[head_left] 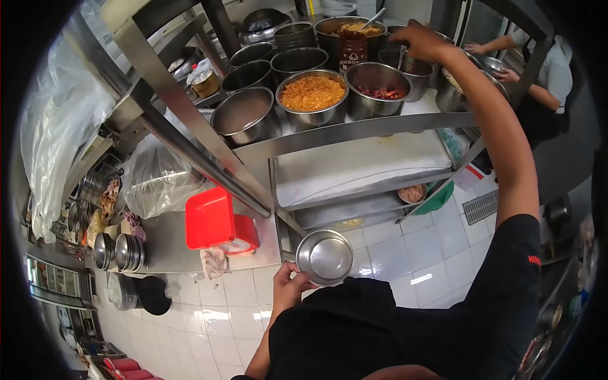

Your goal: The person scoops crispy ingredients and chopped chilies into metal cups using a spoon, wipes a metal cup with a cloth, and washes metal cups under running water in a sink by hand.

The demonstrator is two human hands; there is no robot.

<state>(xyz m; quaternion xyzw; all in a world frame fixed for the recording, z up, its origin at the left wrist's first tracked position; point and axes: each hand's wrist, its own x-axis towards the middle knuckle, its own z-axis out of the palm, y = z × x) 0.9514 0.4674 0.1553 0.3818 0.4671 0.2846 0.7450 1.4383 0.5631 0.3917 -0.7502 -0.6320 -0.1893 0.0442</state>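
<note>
Near my body, my left hand (pixel 291 284) grips the rim of a small metal bowl (pixel 324 256) that looks empty. My right hand (pixel 419 43) reaches over the upper shelf, fingers bent down at a utensil handle (pixel 402 57) in a metal pot (pixel 415 66); whether the fingers touch it is unclear. Left of that hand stands a dark red labelled jar (pixel 352 49). In front are a pot of orange shredded food (pixel 313 93) and a pot with dark red pieces (pixel 380 93). Behind the jar, a large pot (pixel 335 28) holds food and a spoon (pixel 375 18).
Other metal pots (pixel 244 111) crowd the shelf (pixel 354 133). A red bin (pixel 209 218) sits on the steel counter (pixel 171 247) near stacked bowls (pixel 130 252). A metal post (pixel 190 155) slants at left. Another person (pixel 548 69) holds a bowl at the right.
</note>
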